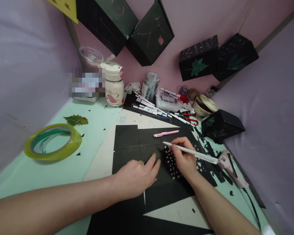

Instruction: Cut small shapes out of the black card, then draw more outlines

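Black card sheets [127,137] with fold lines lie on white paper in the middle of the table. My left hand [139,176] rests on the black card with its fingers stretched out and holds nothing. Pinched in my right hand [185,158] is a white pen [193,152], its tip just above the card. Beneath and beside that hand, a patch of small cut-out triangles [171,164] shows in the card. A pink pen [166,133] lies on the card beyond my right hand.
Tape roll [75,147] and leaf [75,120] sit left. Behind are a bottle [114,88], a jar [150,85], markers [147,109] and red scissors [192,120]. Black scraps [217,169], a glue gun [232,168] and a black box [221,125] stand right. Black boxes [152,36] hang above.
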A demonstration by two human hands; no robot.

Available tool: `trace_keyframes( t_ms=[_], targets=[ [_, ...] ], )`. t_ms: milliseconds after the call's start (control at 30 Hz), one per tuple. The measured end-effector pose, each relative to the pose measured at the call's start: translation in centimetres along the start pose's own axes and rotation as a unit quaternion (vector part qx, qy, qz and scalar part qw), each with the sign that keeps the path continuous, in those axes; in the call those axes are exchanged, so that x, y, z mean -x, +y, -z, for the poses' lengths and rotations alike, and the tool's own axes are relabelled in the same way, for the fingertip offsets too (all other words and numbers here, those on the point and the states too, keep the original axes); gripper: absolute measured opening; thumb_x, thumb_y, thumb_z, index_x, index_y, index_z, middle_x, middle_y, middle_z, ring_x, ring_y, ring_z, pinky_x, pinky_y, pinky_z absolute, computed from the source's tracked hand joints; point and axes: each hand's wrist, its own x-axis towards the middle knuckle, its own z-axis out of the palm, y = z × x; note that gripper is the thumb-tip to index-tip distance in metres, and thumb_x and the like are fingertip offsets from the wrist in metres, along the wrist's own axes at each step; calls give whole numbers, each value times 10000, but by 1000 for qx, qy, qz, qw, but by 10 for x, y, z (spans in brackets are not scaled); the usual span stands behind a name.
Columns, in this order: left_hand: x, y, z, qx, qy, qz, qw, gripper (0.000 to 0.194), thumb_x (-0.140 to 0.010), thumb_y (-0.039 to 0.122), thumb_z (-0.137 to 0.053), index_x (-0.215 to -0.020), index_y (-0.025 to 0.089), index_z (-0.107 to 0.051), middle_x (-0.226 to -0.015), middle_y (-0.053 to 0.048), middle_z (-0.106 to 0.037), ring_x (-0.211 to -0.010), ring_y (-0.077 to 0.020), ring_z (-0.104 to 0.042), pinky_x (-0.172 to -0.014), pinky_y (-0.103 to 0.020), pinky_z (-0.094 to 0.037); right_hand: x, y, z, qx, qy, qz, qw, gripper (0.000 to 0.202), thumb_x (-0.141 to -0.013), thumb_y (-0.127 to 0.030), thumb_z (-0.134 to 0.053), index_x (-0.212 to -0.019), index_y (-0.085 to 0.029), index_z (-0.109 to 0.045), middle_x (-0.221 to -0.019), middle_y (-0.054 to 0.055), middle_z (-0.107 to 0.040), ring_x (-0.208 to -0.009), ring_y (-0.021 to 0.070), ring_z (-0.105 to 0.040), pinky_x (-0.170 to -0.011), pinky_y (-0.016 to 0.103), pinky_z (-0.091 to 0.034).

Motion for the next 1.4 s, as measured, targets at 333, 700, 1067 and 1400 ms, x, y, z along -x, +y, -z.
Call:
trace_keyframes(
  t_ms=[333,700,1067,1400],
  targets=[
    [1,0,-1,-2,10,-3,1000,445,-943,367,-423,-1265,102,-578,-1333,-204,-553,-537,-180,-642,-428,-319,-485,-13,-22,-6,-12,-117,-84,990,120,-790,-216,-593,-681,-211,-546,-596,-30,-602,-543,132,-528,-541,249,-415],
    [2,4,-1,8,40,70,997,433,-896,392,-524,-1162,73,-648,-1283,-218,-591,-541,-168,-641,-453,-295,-475,-7,12,-21,33,-95,-21,995,153,-805,-202,-545,-663,-220,-493,-570,-43,-520,-536,130,-476,-549,258,-383],
    [2,1,1,-10,33,54,998,445,-904,412,-504,-1162,84,-657,-1281,-208,-600,-502,-164,-628,-430,-300,-467,-3,11,-18,-22,-30,18,999,167,-823,-223,-545,-670,-228,-479,-616,-29,-544,-573,137,-514,-580,265,-417],
    [2,1,0,-11,29,55,998,456,-905,424,-501,-1179,88,-643,-1292,-219,-587,-507,-156,-626,-438,-299,-462,-8,6,-21,48,-113,-4,992,171,-796,-211,-563,-632,-218,-513,-549,-41,-548,-522,126,-498,-528,247,-385]
  ],
)
